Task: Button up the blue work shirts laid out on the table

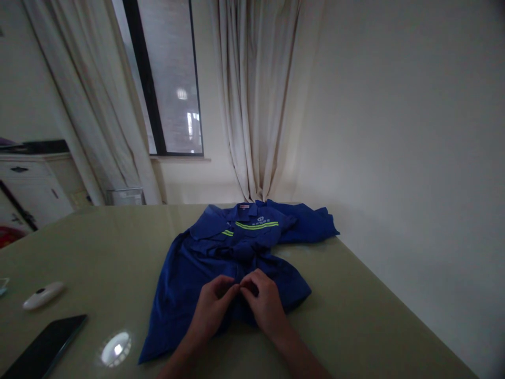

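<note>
A blue work jacket (pixel 173 295) with yellow-green reflective stripes and a white chest logo lies spread on the table, its collar at the far end. Over its lower middle, my left hand (pixel 215 302) pinches the fabric between thumb and fingers. Close beside it, my right hand (pixel 262 297) is closed in a similar pinch, and the two sets of fingertips nearly meet. Whatever small part of the jacket sits between the fingertips is too small to make out. One sleeve extends to the far right.
On the greenish table (pixel 110 242), a dark phone (pixel 45 345) lies at the front left, with a white oval device (pixel 43 296) behind it. A bright light reflection shows near the phone. The wall (pixel 414 158) borders the table's right side; curtains (pixel 256 105) hang behind.
</note>
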### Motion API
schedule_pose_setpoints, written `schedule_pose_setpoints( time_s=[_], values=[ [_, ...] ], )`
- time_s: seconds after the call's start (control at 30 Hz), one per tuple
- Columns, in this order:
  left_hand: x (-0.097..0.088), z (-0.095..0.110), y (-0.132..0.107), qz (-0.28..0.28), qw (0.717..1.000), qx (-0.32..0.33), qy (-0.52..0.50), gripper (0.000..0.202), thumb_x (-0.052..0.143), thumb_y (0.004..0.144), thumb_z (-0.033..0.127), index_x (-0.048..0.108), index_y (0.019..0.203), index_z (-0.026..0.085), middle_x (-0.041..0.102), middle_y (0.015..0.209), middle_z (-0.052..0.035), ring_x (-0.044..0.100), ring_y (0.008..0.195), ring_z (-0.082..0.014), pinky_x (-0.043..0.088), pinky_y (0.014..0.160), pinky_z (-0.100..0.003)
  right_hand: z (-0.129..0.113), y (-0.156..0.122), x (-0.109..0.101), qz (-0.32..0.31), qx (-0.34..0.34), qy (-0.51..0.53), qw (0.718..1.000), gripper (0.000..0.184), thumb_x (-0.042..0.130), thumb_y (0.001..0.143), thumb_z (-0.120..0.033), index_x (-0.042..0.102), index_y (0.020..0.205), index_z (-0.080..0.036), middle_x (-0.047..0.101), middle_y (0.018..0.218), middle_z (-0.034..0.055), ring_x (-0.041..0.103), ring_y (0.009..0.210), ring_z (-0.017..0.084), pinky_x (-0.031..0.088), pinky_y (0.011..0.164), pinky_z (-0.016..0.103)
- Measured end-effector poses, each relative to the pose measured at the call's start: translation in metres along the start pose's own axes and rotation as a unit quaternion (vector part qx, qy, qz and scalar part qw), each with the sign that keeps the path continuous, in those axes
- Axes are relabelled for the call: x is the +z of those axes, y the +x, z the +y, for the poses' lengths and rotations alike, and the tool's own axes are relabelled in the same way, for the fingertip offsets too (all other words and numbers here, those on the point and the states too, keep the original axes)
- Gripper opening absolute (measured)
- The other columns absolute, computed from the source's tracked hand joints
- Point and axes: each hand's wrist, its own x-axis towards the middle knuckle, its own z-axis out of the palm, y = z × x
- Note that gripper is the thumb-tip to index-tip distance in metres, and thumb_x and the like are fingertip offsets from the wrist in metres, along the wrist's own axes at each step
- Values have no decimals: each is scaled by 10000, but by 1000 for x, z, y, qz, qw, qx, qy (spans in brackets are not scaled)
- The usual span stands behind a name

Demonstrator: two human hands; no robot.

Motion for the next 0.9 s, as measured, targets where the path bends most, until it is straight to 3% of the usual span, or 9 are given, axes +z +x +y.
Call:
schedule_pose_setpoints(
  time_s=[0.23,0.5,0.77,0.9],
  values=[
    [-8,-8,8,-23,998,-27,-49,391,799,700,491,725,891,158,765,843,-52,710,823,-225,542,755,-301,0,1,0,-7,-4,23,1000,142,691,819,-76,680,804,-216,642,823,-12,632,772,154,453,698,241],
    [-10,10,2,-55,997,26,37,249,673,833,407,719,911,176,760,877,-45,699,836,-212,525,771,-295,-2,-1,-1,-22,-27,-12,999,147,641,863,-92,695,862,-228,659,896,11,642,855,180,470,770,270],
    [-9,2,6,-34,999,-27,29,238,636,751,325,765,834,144,772,797,-45,698,787,-224,507,723,-299,-4,-7,8,-13,-58,-78,995,169,559,930,-115,661,878,-239,641,911,10,636,851,175,456,779,265],
    [-6,6,2,-13,998,-24,56,259,634,749,324,776,870,144,779,815,-48,703,795,-232,512,728,-304,-5,-9,9,-7,-60,-116,991,186,542,917,-102,649,886,-251,650,920,20,647,832,185,457,741,268]
  ],
)
